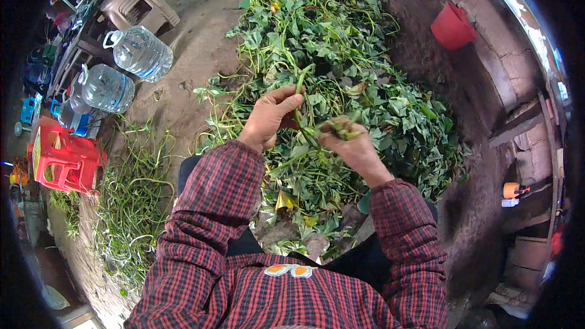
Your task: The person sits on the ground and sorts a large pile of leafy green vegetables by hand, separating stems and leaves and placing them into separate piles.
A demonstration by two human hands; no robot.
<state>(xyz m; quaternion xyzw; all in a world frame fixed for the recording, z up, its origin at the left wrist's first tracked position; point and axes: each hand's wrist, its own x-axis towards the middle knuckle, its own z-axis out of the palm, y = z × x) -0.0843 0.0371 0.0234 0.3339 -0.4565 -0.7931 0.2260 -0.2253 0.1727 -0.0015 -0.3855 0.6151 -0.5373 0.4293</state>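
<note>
Between thumb and fingers, my left hand (pixel 275 116) pinches a green vine stem (pixel 300 83) that stands roughly upright. My right hand (pixel 349 146), blurred, is closed around a bunch of green stem pieces (pixel 343 128), close to the stem's lower end. Whether it also touches that stem I cannot tell. Beneath both hands spreads a large heap of leafy green vines (pixel 320 32), some leaves wilted and a few yellow. To my left lies a pile of thin green stems (pixel 132 192), mostly bare of leaves.
Large clear plastic bottles (pixel 142 52) stand at the left, near a beige plastic stool (pixel 137 4). A red plastic stool (pixel 68 157) is beside the stem pile. On the right, a red bucket (pixel 452 26) sits by a low brick wall (pixel 525 68).
</note>
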